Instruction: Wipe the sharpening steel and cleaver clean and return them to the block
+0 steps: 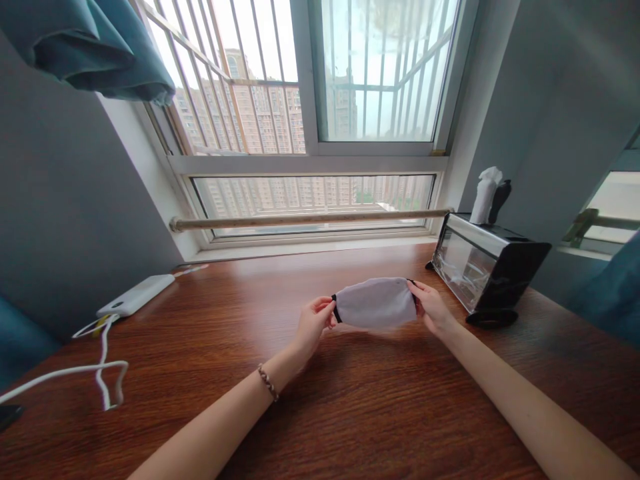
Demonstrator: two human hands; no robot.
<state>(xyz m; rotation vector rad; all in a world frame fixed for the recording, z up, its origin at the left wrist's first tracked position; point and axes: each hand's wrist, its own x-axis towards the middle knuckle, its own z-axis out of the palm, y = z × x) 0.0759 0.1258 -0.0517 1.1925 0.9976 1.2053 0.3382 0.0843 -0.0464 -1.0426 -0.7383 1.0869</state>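
Note:
A pale grey cloth mask with black bands at both short ends is stretched between my hands above the brown wooden table. Its left band is pinched in the fingertips of my left hand, which has a braided bracelet at the wrist. My right hand grips the opposite end, thumb on the near face and fingers partly hidden behind the cloth. The mask hangs roughly level, its broad side facing me. Whether its lower edge touches the table, I cannot tell.
On the right stands a black-framed box with clear sides, white and black upright items on top. A white power strip and white cable lie at left. Beyond the table are a rail and a barred window.

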